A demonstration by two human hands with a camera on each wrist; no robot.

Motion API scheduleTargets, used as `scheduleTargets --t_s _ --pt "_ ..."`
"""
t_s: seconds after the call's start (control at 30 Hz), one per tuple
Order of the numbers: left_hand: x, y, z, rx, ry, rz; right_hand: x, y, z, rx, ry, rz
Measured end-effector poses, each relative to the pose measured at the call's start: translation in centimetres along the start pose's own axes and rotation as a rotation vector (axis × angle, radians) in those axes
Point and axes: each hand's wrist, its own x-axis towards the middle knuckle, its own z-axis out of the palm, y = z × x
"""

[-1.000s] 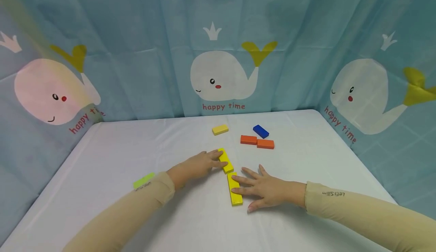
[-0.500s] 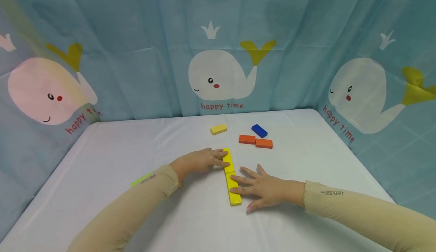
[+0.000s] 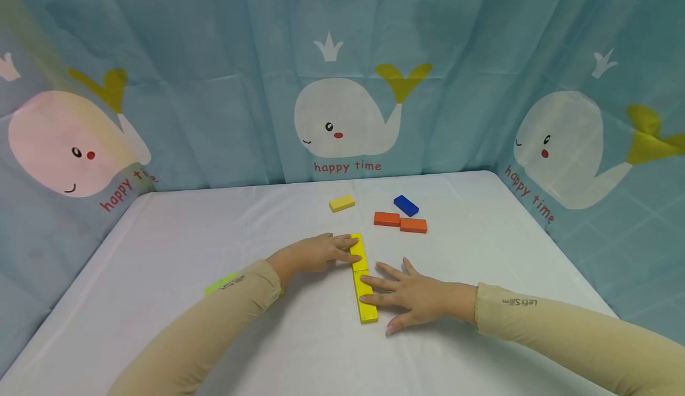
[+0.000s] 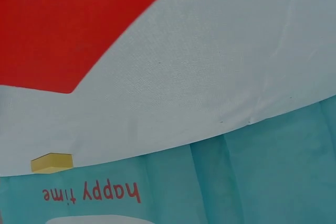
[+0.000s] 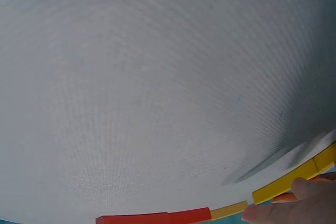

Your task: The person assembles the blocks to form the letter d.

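Observation:
Two long yellow blocks lie end to end on the table in the head view, the far one meeting the near one in nearly one line. My left hand comes from the left, its extended fingers laid across the top of the far block. From the right, my right hand is spread flat, with two fingertips on the near block and its thumb on the cloth. Fingers show beside a yellow block in the right wrist view; I cannot tell whose. A large red shape fills the left wrist view's corner.
Beyond the hands lie two red-orange blocks, a blue block and a pale yellow block. A lime-green piece is partly hidden by the left sleeve. Patterned curtains stand round the white table.
The far yellow block, under my left fingers, has swung straighter and now meets the near one's end. My left hand shifted slightly right with it; my right hand stayed nearly still.

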Motion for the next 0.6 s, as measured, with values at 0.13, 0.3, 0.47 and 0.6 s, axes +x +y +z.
scheduleTargets --t_s 0.13,0.3,0.47,0.6 --pt "0.03 0.00 -0.02 0.014 -0.007 0.000 -0.04 -0.06 -0.10 0.008 0.001 -0.009" --pt "0.03 -0.02 0.05 0.031 -0.005 0.001 0.00 -0.14 -0.17 -0.005 -0.001 -0.004" --pt "0.05 -0.05 0.07 0.040 0.010 0.013 0.02 -0.14 -0.16 -0.012 -0.009 0.014" --pt "0.13 0.11 0.10 0.061 0.016 0.011 -0.03 -0.05 -0.01 -0.016 0.005 0.001"
